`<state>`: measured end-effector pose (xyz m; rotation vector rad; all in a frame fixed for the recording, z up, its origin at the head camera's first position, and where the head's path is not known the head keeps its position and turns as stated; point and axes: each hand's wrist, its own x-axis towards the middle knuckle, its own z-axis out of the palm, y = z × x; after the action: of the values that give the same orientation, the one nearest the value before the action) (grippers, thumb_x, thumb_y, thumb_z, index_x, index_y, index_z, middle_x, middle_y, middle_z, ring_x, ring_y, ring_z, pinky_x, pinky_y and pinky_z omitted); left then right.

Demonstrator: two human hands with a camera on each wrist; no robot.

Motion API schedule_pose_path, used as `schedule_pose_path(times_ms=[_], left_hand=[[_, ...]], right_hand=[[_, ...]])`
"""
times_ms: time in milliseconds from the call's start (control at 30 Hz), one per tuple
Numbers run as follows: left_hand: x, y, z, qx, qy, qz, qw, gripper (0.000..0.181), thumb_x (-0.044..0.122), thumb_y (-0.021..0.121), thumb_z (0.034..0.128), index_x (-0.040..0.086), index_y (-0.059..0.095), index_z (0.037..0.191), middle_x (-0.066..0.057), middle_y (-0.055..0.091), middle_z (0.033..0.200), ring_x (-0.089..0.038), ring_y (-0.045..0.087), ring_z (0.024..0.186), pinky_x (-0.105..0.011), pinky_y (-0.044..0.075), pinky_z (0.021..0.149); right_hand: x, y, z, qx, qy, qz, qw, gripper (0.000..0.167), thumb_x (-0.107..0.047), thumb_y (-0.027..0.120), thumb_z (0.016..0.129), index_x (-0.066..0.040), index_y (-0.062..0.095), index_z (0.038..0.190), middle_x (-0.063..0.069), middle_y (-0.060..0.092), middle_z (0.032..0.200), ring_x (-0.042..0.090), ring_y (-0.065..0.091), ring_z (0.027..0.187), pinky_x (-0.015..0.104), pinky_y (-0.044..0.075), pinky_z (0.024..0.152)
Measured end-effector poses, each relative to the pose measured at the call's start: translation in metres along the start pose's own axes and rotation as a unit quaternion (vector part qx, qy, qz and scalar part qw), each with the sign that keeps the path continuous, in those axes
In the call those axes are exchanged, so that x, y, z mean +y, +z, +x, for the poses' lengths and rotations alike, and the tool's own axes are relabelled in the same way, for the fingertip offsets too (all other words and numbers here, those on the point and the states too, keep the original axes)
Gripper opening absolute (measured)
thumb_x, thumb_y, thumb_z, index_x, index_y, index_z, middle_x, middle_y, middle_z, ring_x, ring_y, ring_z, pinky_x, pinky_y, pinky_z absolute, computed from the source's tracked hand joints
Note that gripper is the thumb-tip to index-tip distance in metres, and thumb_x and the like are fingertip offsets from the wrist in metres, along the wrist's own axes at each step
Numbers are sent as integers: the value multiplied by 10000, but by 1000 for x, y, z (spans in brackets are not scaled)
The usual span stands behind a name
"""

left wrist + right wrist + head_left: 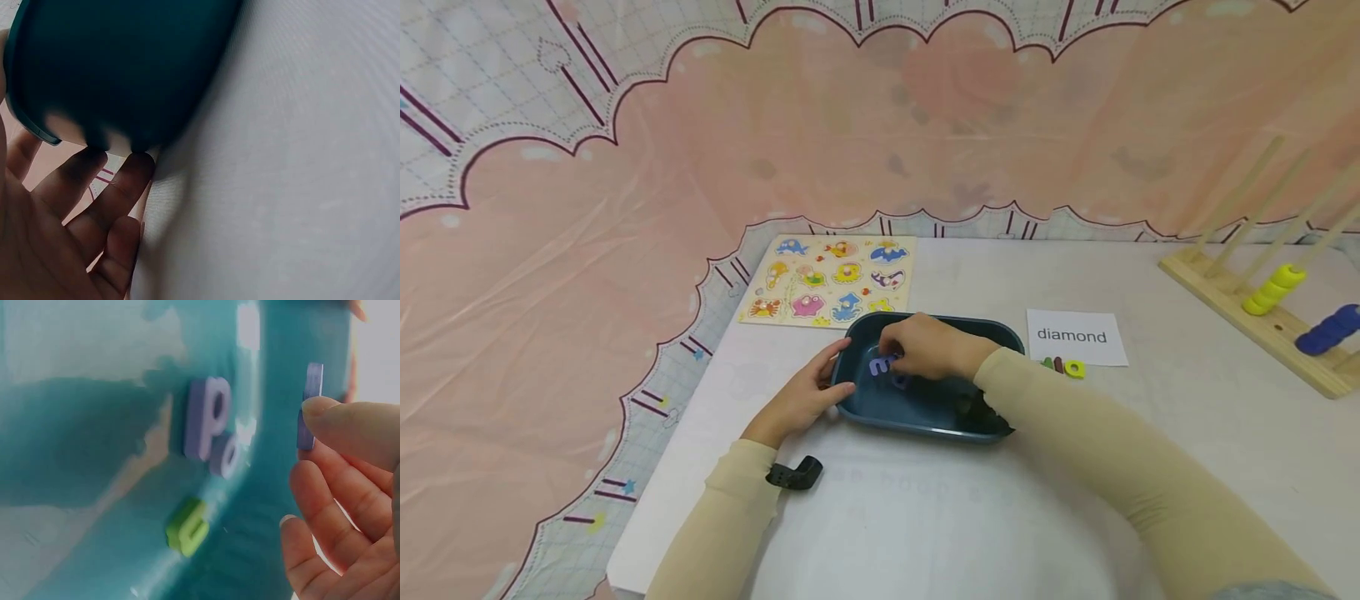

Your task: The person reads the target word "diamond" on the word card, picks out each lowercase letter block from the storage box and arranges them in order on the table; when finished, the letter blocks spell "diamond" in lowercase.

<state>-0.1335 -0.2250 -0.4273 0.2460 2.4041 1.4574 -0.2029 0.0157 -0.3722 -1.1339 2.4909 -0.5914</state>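
Note:
In the head view my right hand [928, 346] is inside a dark blue-green tray [925, 432], near its left end. Thumb and finger pinch a purple letter piece [310, 406], seen edge-on in the right wrist view; from the head it looks like an "m" [880, 365]. Below it on the tray floor lie a purple "p"-like letter [200, 419], a smaller purple ring-shaped part [225, 456] and a green letter [187, 528], all blurred. My left hand [801, 396] holds the tray's left end, its fingertips [137, 169] against the outer wall.
Behind the tray lies an animal peg puzzle board [827, 283]. To the right are a card reading "diamond" [1075, 337] and small letters, including a yellow one [1075, 369], partly hidden by my sleeve. A wooden peg stand [1262, 325] with yellow and blue rings stands far right.

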Motion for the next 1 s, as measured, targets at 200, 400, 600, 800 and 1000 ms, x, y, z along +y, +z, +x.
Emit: schedule_pose_path(times_ms=[200,400,600,800,1000], left_hand=[[2,0,-1,41,-51,64,10000,743,212,660,978,171,247,1595,-237,441,1499,-377,529,1268,-563,327,1111],[1,0,0,87,-44,108,9999,741,200,668,973,166,259,1591,-241,445,1494,-383,530,1264,-562,333,1108],[1,2,-2,85,-25,80,9999,739,197,663,976,157,256,1591,-243,449,1491,-381,526,1269,-563,330,1110],[1,1,-2,151,-69,139,9998,745,214,658,980,164,243,1597,-236,450,1493,-371,521,1277,-564,326,1111],[5,2,-2,152,-118,175,9997,746,207,660,977,167,247,1596,-238,438,1501,-380,501,1302,-565,326,1112]], right_hand=[[3,-13,-15,237,114,97,9996,204,-180,701,952,-93,695,1136,23,685,1065,173,613,964,350,518,928],[7,-20,-28,487,152,170,9986,222,-179,714,943,-95,700,1148,29,693,1078,197,623,990,348,519,928],[11,-28,-45,784,31,47,9969,223,-168,741,922,-90,709,1128,33,708,1077,185,634,983,366,522,925],[16,-38,-62,1105,127,61,9938,244,-150,751,910,-67,704,1134,39,717,1076,196,657,1002,392,525,933],[25,-49,-83,1371,312,42,9901,255,-132,747,909,-49,708,1146,59,726,1079,228,667,1031,431,521,946]])
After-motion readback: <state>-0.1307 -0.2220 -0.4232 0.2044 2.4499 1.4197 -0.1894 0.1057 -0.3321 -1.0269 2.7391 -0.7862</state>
